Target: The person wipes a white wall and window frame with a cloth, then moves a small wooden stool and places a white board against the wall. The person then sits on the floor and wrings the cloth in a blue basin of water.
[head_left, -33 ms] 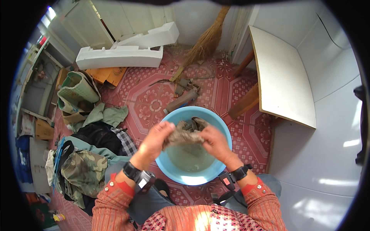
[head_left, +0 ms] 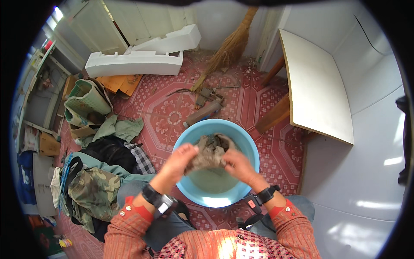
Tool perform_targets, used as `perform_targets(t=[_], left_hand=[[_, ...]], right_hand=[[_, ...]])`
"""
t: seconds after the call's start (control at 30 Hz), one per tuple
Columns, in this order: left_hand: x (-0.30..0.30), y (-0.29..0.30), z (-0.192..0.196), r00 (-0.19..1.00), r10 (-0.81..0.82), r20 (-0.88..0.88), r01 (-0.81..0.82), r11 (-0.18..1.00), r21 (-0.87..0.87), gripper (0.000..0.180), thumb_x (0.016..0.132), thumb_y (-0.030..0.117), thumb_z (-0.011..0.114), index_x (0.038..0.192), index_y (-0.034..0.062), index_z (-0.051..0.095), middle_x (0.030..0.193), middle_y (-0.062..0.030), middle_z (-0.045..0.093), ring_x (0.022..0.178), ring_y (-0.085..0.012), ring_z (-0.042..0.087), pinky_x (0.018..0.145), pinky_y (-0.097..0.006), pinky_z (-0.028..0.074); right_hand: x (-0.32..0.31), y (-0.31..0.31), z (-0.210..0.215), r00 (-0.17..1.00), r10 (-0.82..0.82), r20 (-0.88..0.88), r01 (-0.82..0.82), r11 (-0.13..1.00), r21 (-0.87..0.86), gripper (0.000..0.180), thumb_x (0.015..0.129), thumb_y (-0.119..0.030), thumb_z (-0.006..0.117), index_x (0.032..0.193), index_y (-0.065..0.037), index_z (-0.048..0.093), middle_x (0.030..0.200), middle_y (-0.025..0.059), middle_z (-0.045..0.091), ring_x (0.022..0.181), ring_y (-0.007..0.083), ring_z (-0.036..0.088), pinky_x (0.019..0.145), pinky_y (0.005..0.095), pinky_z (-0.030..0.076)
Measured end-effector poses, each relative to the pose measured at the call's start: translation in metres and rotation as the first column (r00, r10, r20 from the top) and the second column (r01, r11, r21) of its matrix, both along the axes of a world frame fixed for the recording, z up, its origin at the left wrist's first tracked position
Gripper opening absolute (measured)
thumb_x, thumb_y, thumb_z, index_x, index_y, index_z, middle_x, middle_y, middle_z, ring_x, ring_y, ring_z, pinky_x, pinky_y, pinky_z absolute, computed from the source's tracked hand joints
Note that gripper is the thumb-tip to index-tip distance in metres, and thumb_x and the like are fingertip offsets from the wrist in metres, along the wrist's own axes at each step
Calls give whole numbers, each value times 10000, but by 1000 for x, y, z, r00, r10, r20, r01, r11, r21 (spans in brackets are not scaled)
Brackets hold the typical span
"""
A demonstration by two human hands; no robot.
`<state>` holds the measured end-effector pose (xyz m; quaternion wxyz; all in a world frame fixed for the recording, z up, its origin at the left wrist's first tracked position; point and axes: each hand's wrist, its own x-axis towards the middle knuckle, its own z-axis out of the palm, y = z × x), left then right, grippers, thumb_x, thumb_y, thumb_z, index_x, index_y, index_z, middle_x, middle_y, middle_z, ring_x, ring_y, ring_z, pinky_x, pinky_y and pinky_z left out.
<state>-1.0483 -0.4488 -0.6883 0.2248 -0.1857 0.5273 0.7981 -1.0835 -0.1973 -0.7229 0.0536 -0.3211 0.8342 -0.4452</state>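
A sodden grey-brown cloth (head_left: 206,159) is bunched over a light blue basin (head_left: 251,149), its far part folded against the basin's far inner side. My left hand (head_left: 177,163) grips the cloth's left edge, fingers closed. At its right edge my right hand (head_left: 240,165) pinches the cloth between thumb and fingers. Cloudy grey-green water (head_left: 212,183) lies in the basin below. The garment's exact kind does not show. Both wrists carry black straps with small devices, the left one (head_left: 157,200) silvery.
Left of me lies a pile of clothes with a camouflage piece (head_left: 95,190). Beyond the basin are a dusty bottle (head_left: 202,114) and a straw broom (head_left: 228,49). White foam blocks (head_left: 133,64) lie at the back. A white-topped wooden table (head_left: 317,90) stands at right.
The cloth, held stretched between my hands before, now sags and bunches. My left hand has shifted slightly lower; the basin stays put.
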Motion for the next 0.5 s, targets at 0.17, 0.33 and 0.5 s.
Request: perform_targets(t=[0.17, 0.33, 0.5], left_hand=[[49, 46, -93, 978, -60, 202, 154, 856, -494, 147, 874, 169, 695, 813, 38, 668, 760, -22, 643, 680, -122, 568, 627, -293, 475], [41, 47, -101, 941, 7, 337, 160, 871, -464, 290, 874, 155, 691, 1113, 1, 636, 1017, -89, 663, 940, -190, 611, 824, -324, 498], [7, 40, -68, 961, 79, 263, -11, 968, -249, 512, 964, 313, 581, 1400, 97, 420, 1418, -132, 452, 1301, -261, 408, 1028, -454, 380]], right_hand=[[36, 6, -86, 907, 158, 389, -341, 820, 461, 245, 774, -73, 576, 990, -81, 692, 948, 170, 671, 935, 385, 638, 785, 463, 500], [16, 7, -125, 899, 57, 434, -306, 790, 531, 299, 777, -77, 554, 1041, -90, 692, 970, 211, 686, 951, 413, 639, 837, 480, 502], [14, -24, -129, 982, 32, 187, -146, 759, 635, 581, 869, -222, 605, 1431, -295, 483, 1566, 148, 274, 1436, 372, 266, 995, 624, 416]])
